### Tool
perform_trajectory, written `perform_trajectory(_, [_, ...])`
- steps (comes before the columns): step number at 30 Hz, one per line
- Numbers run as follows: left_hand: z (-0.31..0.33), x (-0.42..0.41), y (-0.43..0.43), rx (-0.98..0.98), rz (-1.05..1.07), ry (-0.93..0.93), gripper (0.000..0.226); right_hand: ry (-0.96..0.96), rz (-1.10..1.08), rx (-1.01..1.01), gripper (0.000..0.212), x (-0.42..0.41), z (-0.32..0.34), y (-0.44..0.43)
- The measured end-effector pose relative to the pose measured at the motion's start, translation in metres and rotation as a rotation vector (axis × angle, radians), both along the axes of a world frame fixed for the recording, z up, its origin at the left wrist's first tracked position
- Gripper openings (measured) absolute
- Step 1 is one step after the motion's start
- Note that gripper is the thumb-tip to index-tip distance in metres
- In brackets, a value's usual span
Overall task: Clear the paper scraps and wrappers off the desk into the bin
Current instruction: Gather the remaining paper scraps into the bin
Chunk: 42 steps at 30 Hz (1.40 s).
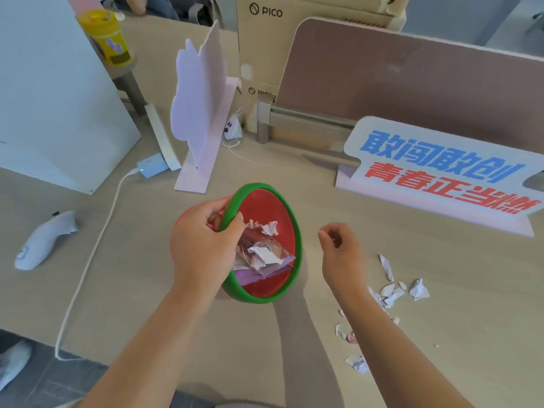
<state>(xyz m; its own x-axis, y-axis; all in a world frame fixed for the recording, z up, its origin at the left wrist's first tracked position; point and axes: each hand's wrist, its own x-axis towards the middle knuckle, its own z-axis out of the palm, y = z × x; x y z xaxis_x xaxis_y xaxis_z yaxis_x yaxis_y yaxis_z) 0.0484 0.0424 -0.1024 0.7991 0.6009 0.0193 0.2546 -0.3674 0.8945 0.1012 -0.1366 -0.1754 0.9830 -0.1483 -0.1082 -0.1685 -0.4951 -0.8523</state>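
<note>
A small red bin with a green rim (290, 219) sits tilted at the middle of the desk, its mouth turned toward me. Inside lie crumpled wrappers and paper scraps (262, 251). My left hand (203, 242) grips the bin's rim on its left side. My right hand (338, 245) hovers just right of the bin with fingers loosely curled and nothing visible in them. Several torn white paper scraps (391, 290) lie on the desk to the right of my right arm, with more scraps (357, 363) nearer the front edge.
A slogan sign (441, 172) stands at the right. A white cut-out board (200, 98) on a pink base stands behind the bin. A white controller (44, 240) and a cable (88, 260) lie at the left. A partition (412, 83) and cardboard boxes (265, 39) close off the back.
</note>
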Motion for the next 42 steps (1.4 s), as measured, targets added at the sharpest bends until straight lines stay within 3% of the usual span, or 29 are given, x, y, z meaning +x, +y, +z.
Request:
perform_trajectory(5, [0.007,-0.014,-0.016,-0.107,-0.005,0.015,0.016,-0.044,0.239,0.093,0.01,-0.024,0.054,0.009])
perform_trajectory(10, [0.006,-0.027,-0.031,-0.124,-0.056,0.016,0.016,-0.09,-0.152,0.143,0.014,-0.053,0.033,-0.042])
perform_trajectory(13, [0.003,-0.032,-0.041,-0.111,-0.112,0.003,0.015,0.032,-0.301,-0.015,0.018,-0.092,-0.014,-0.086])
perform_trajectory(18, [0.005,-0.036,-0.054,-0.057,-0.184,-0.034,0.023,0.256,-0.247,-0.37,0.069,-0.161,-0.083,-0.123])
perform_trajectory(21, [0.004,-0.036,-0.058,-0.022,-0.205,-0.031,0.027,0.213,-0.221,-0.433,0.094,-0.17,-0.096,-0.116])
perform_trajectory(25, [0.003,-0.035,-0.059,0.009,-0.22,-0.029,0.025,0.156,-0.147,-0.544,0.108,-0.154,-0.102,-0.097])
perform_trajectory(31, [0.002,-0.035,-0.057,0.016,-0.22,-0.016,0.021,0.193,-0.095,-0.666,0.104,-0.125,-0.116,-0.094])
perform_trajectory(36, [0.003,-0.028,-0.055,0.007,-0.193,-0.006,0.022,0.051,-0.052,-0.697,0.087,-0.093,-0.122,-0.097])
perform_trajectory(42, [0.0,-0.022,-0.056,-0.006,-0.176,-0.001,0.019,0.06,0.059,-0.709,0.065,-0.076,-0.127,-0.1])
